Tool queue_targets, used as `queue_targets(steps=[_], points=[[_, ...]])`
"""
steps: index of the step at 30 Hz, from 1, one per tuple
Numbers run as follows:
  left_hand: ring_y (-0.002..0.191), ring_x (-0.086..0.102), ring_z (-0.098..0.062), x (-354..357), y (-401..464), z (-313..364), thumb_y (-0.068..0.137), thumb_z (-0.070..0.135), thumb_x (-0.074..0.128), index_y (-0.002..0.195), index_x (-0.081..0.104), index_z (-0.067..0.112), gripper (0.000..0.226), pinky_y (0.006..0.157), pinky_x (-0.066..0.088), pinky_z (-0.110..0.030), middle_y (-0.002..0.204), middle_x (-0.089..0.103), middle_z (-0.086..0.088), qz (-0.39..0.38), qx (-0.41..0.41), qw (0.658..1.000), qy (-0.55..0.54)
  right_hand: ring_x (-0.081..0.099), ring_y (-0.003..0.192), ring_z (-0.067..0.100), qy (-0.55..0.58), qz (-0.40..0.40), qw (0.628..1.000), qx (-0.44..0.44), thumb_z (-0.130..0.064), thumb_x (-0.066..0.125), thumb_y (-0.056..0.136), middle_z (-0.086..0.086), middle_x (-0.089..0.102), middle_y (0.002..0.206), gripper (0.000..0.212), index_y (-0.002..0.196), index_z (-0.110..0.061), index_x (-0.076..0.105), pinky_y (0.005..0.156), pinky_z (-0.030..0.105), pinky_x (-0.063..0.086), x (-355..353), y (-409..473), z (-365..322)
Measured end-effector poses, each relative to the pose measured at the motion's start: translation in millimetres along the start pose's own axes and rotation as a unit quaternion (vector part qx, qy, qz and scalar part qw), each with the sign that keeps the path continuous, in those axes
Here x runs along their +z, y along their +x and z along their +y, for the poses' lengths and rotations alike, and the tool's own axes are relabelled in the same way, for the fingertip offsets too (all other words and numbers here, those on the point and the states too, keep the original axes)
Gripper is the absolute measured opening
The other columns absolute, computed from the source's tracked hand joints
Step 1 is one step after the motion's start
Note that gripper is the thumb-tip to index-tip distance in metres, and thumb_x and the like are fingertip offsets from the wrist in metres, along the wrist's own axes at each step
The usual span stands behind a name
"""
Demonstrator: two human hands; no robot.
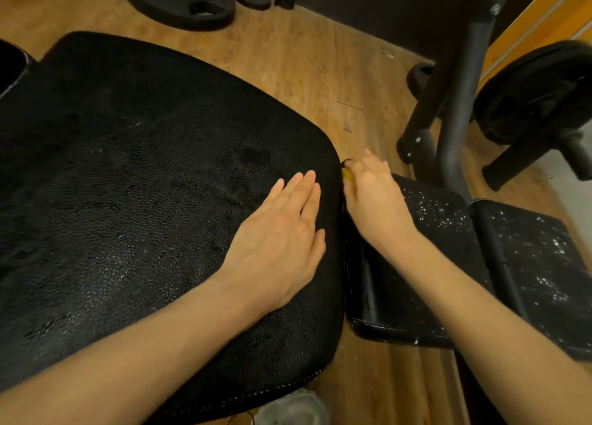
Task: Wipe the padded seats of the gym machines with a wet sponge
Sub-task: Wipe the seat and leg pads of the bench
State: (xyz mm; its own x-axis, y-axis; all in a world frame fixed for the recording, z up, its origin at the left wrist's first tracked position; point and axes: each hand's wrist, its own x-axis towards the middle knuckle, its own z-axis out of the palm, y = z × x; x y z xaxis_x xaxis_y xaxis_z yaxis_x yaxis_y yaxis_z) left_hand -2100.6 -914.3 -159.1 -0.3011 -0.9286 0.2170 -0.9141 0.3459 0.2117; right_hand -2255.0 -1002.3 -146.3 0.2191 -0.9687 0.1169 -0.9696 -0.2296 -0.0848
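Note:
A large black padded seat (pixel 134 181) with a pebbled, damp-looking surface fills the left and middle of the head view. My left hand (pixel 282 232) lies flat on its right part, fingers straight and together. My right hand (pixel 368 197) grips a yellow sponge (pixel 347 173) against the seat's right side edge; only a sliver of the sponge shows past the fingers. A smaller black pad (pixel 426 264), speckled with white worn spots, sits lower to the right, under my right forearm.
Black weight plates (pixel 182 1) lie on the wooden floor at the top. A dark machine frame (pixel 455 110) and a loaded plate (pixel 531 94) stand at the right. A second worn pad (pixel 538 264) is at far right. A clear container (pixel 291 408) shows below the seat.

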Motion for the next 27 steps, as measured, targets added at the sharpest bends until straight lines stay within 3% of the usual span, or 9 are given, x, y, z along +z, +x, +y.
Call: queue_targets(steps=[3, 5, 10, 16, 17, 20, 22, 27], points=[[0.145, 0.033, -0.026, -0.7, 0.1, 0.0, 0.095, 0.038, 0.019, 0.146, 0.038, -0.001, 0.067, 0.120, 0.026, -0.039, 0.156, 0.033, -0.017, -0.006, -0.008, 1.000, 0.003, 0.025, 0.146, 0.024, 0.030, 0.020, 0.997, -0.069, -0.013, 0.048, 0.099, 0.007, 0.041, 0.150, 0.042, 0.140, -0.007, 0.047, 0.121, 0.038, 0.009, -5.1, -58.4, -4.3], [0.146, 0.031, -0.025, -1.6, -0.2, 0.4, 0.095, 0.039, 0.018, 0.147, 0.036, 0.000, 0.068, 0.121, 0.023, -0.038, 0.157, 0.031, -0.017, -0.007, -0.005, 1.000, 0.004, 0.020, 0.148, 0.020, 0.042, 0.005, 0.997, -0.066, -0.019, 0.045, 0.101, 0.002, 0.035, 0.154, 0.044, 0.145, -0.013, 0.041, 0.120, 0.037, 0.003, -4.3, -44.4, 3.8], [0.145, 0.032, -0.026, -3.2, -0.5, 0.0, 0.095, 0.040, 0.021, 0.146, 0.038, 0.001, 0.067, 0.119, 0.020, -0.037, 0.155, 0.034, -0.016, -0.005, -0.001, 1.000, 0.006, 0.023, 0.146, 0.020, 0.132, 0.038, 0.985, 0.104, -0.026, 0.042, 0.103, 0.002, 0.038, 0.153, 0.041, 0.142, -0.014, 0.045, 0.122, 0.042, 0.003, -6.5, 11.5, 12.1], [0.144, 0.034, -0.025, -3.8, 0.9, 2.3, 0.096, 0.038, 0.025, 0.147, 0.039, 0.002, 0.064, 0.118, 0.017, -0.035, 0.156, 0.035, -0.015, -0.022, 0.006, 0.999, 0.026, 0.015, 0.148, 0.016, 0.073, -0.013, 0.994, -0.076, -0.025, 0.036, 0.105, -0.001, 0.027, 0.158, 0.045, 0.148, -0.016, 0.035, 0.119, 0.031, 0.000, -7.2, -34.6, 19.2], [0.145, 0.032, -0.025, -4.9, 0.7, 1.7, 0.097, 0.038, 0.025, 0.148, 0.037, 0.002, 0.064, 0.119, 0.016, -0.034, 0.156, 0.033, -0.014, -0.026, 0.006, 0.999, 0.025, 0.017, 0.148, 0.015, 0.086, -0.020, 0.994, -0.059, -0.026, 0.036, 0.105, -0.002, 0.028, 0.157, 0.045, 0.148, -0.017, 0.036, 0.119, 0.032, -0.001, -8.7, -23.6, 31.3], [0.148, 0.025, -0.021, -5.3, 0.0, 1.1, 0.098, 0.040, 0.024, 0.151, 0.031, 0.006, 0.064, 0.119, 0.010, -0.031, 0.160, 0.026, -0.010, -0.032, 0.003, 0.999, 0.013, 0.020, 0.147, 0.020, 0.143, 0.015, 0.984, 0.106, -0.026, 0.035, 0.105, 0.003, 0.034, 0.155, 0.044, 0.146, -0.012, 0.040, 0.122, 0.041, 0.001, -11.1, 1.2, 60.0], [0.148, 0.023, -0.020, -4.2, 0.1, 1.9, 0.098, 0.040, 0.023, 0.152, 0.030, 0.006, 0.064, 0.119, 0.008, -0.031, 0.161, 0.024, -0.009, -0.030, -0.001, 0.999, 0.010, 0.019, 0.148, 0.021, 0.132, 0.044, 0.979, 0.151, -0.026, 0.033, 0.105, 0.006, 0.030, 0.157, 0.045, 0.147, -0.010, 0.038, 0.122, 0.041, 0.001, -6.3, -2.7, 43.3], [0.148, 0.025, -0.021, -5.5, 1.2, 3.8, 0.097, 0.041, 0.021, 0.151, 0.030, 0.004, 0.066, 0.121, 0.013, -0.033, 0.160, 0.025, -0.010, -0.039, 0.004, 0.999, 0.010, 0.013, 0.149, 0.015, 0.109, 0.032, 0.993, 0.014, -0.026, 0.030, 0.105, 0.002, 0.018, 0.161, 0.049, 0.152, -0.014, 0.024, 0.120, 0.030, -0.001, 1.0, -30.9, 12.5]])
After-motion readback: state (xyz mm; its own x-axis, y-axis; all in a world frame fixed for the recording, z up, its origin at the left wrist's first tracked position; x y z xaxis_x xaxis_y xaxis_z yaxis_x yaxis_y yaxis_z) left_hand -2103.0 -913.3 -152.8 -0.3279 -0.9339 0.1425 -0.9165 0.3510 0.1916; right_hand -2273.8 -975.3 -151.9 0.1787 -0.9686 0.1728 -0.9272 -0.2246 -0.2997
